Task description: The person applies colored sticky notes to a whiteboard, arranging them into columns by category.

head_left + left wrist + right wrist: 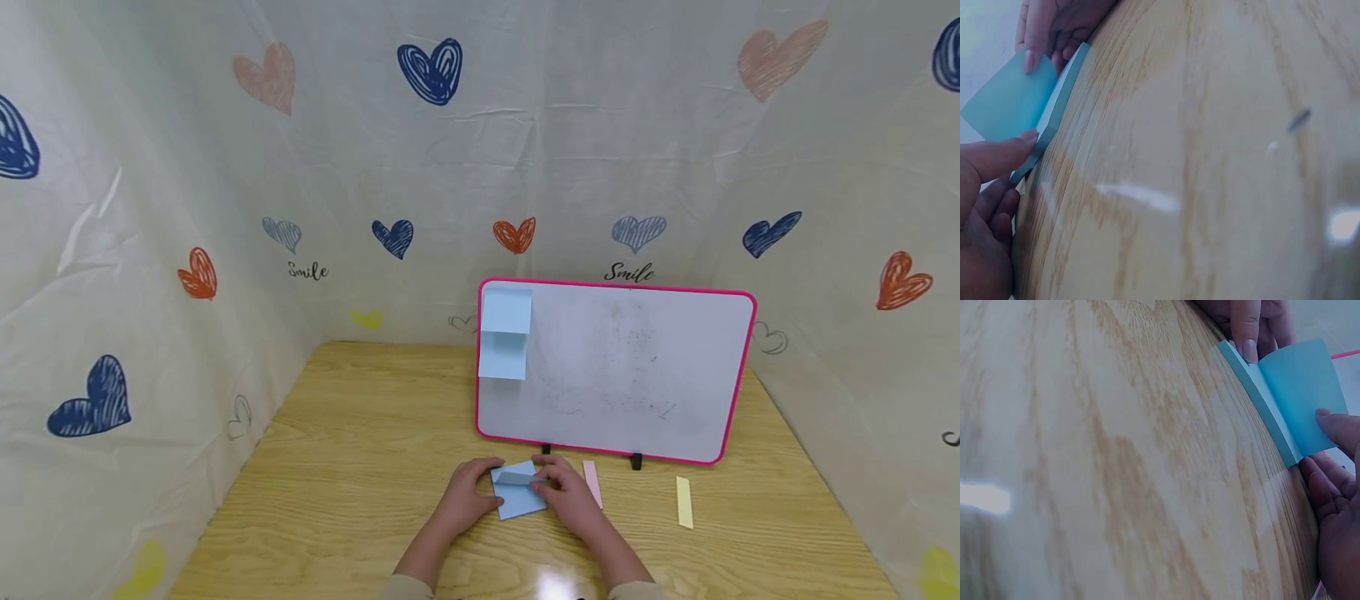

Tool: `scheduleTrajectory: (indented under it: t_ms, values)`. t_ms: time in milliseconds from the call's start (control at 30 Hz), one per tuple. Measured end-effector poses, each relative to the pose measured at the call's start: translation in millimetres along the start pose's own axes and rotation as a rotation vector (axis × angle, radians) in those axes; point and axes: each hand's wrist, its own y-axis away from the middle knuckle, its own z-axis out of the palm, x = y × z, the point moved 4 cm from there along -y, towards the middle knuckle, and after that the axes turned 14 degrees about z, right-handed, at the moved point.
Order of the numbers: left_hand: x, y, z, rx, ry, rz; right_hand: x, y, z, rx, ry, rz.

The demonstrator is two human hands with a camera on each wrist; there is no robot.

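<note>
A pad of blue sticky notes [520, 503] lies on the table between both hands. My left hand [465, 497] grips it by its left side, the thumb [1013, 153] pressing on the top near the edge. My right hand [568, 498] pinches the top sheet [1307, 394] between thumb and fingers at its side. That sheet stands lifted from the pad along its near part and bends up toward the board. In the right wrist view, the thick edge of the pad [1266, 409] shows beneath the raised sheet.
Behind the hands a whiteboard [615, 375] with a pink frame leans on small black feet [636, 462]. Two blue notes [506, 312] stick to its upper left. A pink strip [592, 482] and a yellow strip [684, 502] lie on the wooden table [360, 433] to the right.
</note>
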Motion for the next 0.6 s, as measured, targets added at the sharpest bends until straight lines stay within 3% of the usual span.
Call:
scheduleTrajectory:
  t_ms: [300, 600]
  values:
    - [-1.7, -0.9, 1.9, 0.004, -0.035, 0.009, 1.2, 0.0, -0.7, 0.017, -0.02, 0.027]
    - [-3.2, -1.7, 3.2, 0.006, -0.064, 0.011, -0.2, -0.1, -0.9, 0.04, -0.123, 0.043]
